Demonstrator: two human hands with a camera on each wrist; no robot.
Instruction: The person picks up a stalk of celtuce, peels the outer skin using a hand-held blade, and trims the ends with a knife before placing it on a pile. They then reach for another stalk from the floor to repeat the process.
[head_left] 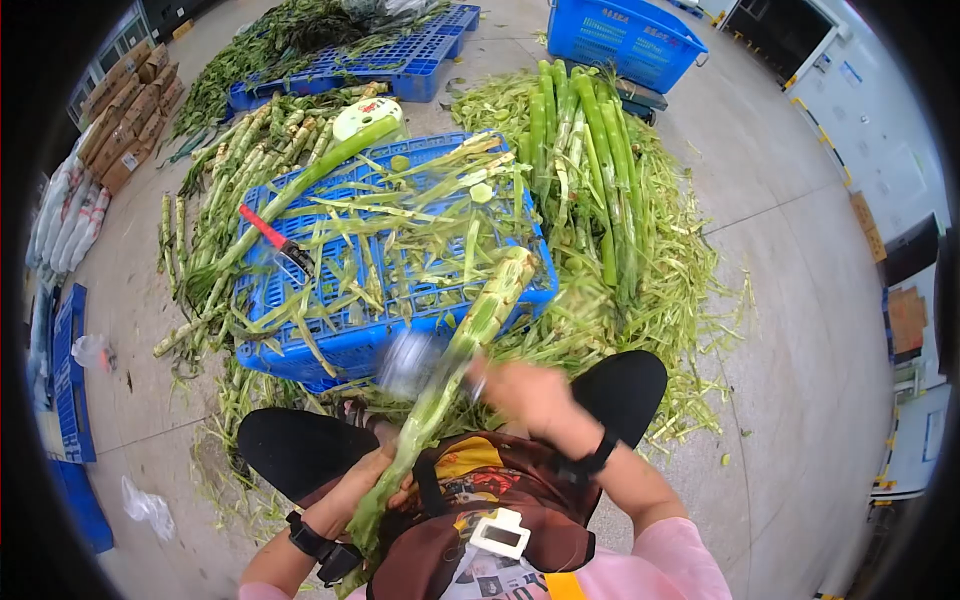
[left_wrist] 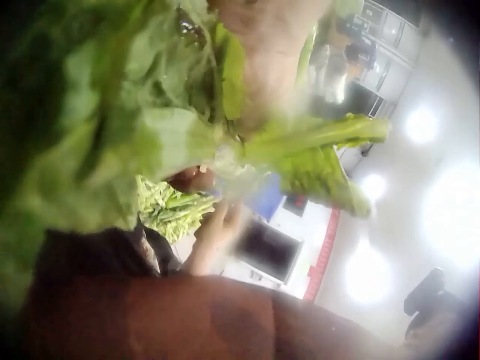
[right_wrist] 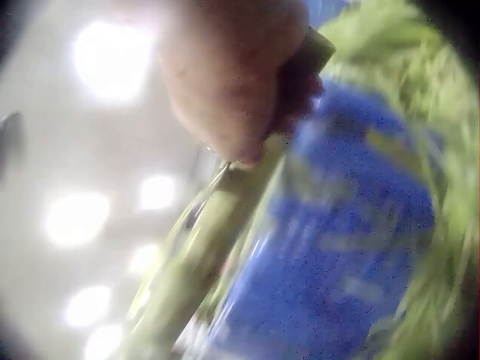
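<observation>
A long green stalk (head_left: 480, 315) slants up from the person's lap over the near edge of the blue crate (head_left: 400, 325). Its lower, leafy end is gripped by the left hand (head_left: 375, 475); in the left wrist view leaves (left_wrist: 82, 142) cover much of that hand (left_wrist: 270, 60). Motion blurs the right hand (head_left: 535, 400), which is beside the stalk's middle, its fingers curled round a tool whose shape is unclear. The right wrist view shows this hand (right_wrist: 232, 82) close against the stalk (right_wrist: 195, 262), with a dark handle end (right_wrist: 315, 52) protruding.
On the crate lie peel strips, a red-handled tool (head_left: 268, 230) and another long stalk (head_left: 310, 175). Smooth green stalks (head_left: 610, 150) are heaped on peelings to the right, rough stalks (head_left: 240, 160) to the left. A blue basket (head_left: 620, 45) and blue pallet (head_left: 400, 75) stand behind.
</observation>
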